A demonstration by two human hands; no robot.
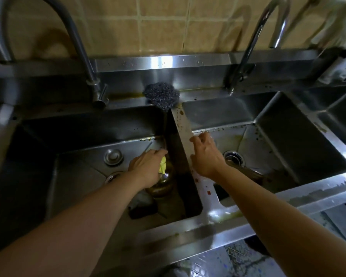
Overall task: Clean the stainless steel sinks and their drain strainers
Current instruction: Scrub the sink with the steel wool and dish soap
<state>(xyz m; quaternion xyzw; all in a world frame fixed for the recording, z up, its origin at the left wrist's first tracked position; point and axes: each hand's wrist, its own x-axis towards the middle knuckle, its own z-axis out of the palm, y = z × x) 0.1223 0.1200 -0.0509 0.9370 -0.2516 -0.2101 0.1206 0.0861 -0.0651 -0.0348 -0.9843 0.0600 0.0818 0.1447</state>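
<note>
Two stainless steel sinks sit side by side, the left sink [84, 156] and the right sink [288, 140], split by a narrow stained divider [183, 134]. My left hand [146, 166] is low in the left sink against its right wall and grips something yellow [162, 164], over a brownish round object [164, 182]. A drain strainer [113, 156] lies on the left sink floor beside an open drain [113, 176]. My right hand [206, 154] hovers over the divider with relaxed, spread fingers, holding nothing. The right sink's drain [234, 156] is partly hidden by that wrist.
A dark steel-wool scrubber [161, 95] rests on the back ledge above the divider. Two curved faucets rise from the ledge, the left faucet [82, 56] and the right faucet [254, 43]. Tiled wall behind. A third basin's edge [340, 108] shows at far right. The front rim [248, 214] is wet and stained.
</note>
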